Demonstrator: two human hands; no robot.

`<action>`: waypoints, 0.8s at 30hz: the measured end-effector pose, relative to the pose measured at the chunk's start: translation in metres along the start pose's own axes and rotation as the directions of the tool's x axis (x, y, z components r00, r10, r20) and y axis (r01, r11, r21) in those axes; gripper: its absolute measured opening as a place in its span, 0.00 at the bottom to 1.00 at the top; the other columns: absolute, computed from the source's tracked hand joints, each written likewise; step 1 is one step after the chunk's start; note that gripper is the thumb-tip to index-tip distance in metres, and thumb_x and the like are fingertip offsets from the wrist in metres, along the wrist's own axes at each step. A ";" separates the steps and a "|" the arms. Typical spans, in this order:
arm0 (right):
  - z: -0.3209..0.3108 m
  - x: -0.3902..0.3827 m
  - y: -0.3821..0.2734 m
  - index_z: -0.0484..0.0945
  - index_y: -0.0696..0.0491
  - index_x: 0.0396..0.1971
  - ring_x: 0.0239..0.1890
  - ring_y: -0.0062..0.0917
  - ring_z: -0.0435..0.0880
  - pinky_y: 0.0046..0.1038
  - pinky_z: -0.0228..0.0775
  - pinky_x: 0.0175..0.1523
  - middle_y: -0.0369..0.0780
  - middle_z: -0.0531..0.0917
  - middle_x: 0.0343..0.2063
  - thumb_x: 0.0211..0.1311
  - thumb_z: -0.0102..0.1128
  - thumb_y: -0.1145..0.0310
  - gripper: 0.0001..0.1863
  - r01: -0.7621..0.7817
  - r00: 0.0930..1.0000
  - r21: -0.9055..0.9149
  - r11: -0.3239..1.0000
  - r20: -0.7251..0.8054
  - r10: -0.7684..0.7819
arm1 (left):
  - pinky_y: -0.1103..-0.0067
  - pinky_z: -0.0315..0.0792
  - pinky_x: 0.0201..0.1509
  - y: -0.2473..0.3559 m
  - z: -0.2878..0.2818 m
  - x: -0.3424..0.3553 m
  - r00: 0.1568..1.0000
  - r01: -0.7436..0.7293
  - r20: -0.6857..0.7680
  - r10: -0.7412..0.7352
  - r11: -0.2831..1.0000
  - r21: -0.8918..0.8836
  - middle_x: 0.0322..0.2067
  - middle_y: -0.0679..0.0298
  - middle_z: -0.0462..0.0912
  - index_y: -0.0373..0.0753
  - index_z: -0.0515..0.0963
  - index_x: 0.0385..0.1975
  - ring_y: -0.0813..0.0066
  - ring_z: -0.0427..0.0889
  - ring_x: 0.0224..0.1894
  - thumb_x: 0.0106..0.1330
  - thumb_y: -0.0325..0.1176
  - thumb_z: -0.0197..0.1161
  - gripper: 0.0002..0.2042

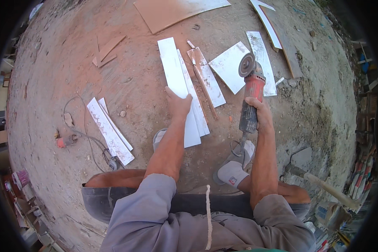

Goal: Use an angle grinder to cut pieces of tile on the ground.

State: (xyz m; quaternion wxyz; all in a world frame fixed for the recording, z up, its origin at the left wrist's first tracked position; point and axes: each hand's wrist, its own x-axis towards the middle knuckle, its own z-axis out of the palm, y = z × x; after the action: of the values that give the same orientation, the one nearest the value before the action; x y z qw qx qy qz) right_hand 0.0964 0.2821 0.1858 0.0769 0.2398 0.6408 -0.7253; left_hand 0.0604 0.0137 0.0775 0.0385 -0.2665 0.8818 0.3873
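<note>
My left hand (179,103) is wrapped across a long white tile strip (172,65), gripping it by its edges. Beneath and beside that strip lies another narrow white strip (202,122). My right hand (262,112) is closed around the black body of a red and black angle grinder (254,86). The grinder points away from me, its grey disc (247,65) at the far end, apart from the strip in my left hand. Its cord hangs from the rear end near my right foot. Whether the disc is spinning cannot be told.
Several tile pieces lie ahead on the dirt ground, including a white square-like piece (231,65) and a large brown-dusted tile (168,12). On the left are a second red tool (66,141), a cable (86,133) and white strips (109,130). A wooden-handled tool (332,191) lies at right.
</note>
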 end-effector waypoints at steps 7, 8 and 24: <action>-0.011 -0.008 -0.001 0.72 0.56 0.39 0.19 0.23 0.81 0.27 0.76 0.26 0.37 0.79 0.23 0.51 0.67 0.62 0.20 -0.042 0.999 0.055 0.998 0.017 0.041 | 0.59 0.70 0.60 -0.048 -0.042 0.035 0.987 -0.060 -0.149 0.065 0.998 0.034 0.56 0.42 0.72 0.36 0.55 0.67 0.46 0.74 0.58 0.45 0.47 0.72 0.48; -0.007 -0.009 -0.002 0.72 0.56 0.39 0.19 0.23 0.81 0.27 0.76 0.26 0.37 0.79 0.23 0.51 0.67 0.62 0.20 -0.043 0.999 0.060 0.997 0.020 0.041 | 0.59 0.70 0.60 -0.060 -0.050 0.045 0.989 -0.028 -0.148 0.030 0.999 0.015 0.55 0.41 0.73 0.36 0.56 0.66 0.47 0.74 0.58 0.45 0.47 0.72 0.48; 0.081 -0.023 -0.003 0.76 0.56 0.33 0.19 0.20 0.77 0.24 0.71 0.25 0.35 0.78 0.22 0.48 0.69 0.63 0.16 0.105 0.994 0.083 0.991 0.009 -0.106 | 0.71 0.74 0.46 -0.018 -0.045 0.002 0.904 -0.122 0.346 0.253 0.926 -0.358 0.38 0.59 0.85 0.35 0.83 0.43 0.69 0.82 0.40 0.70 0.54 0.55 0.25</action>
State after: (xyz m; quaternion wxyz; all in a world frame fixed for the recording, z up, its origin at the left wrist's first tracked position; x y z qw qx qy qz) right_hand 0.0945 0.1997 0.2041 0.0328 0.2036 0.6217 -0.7557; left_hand 0.0737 -0.0294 0.0960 0.1283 -0.1006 0.8016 0.5752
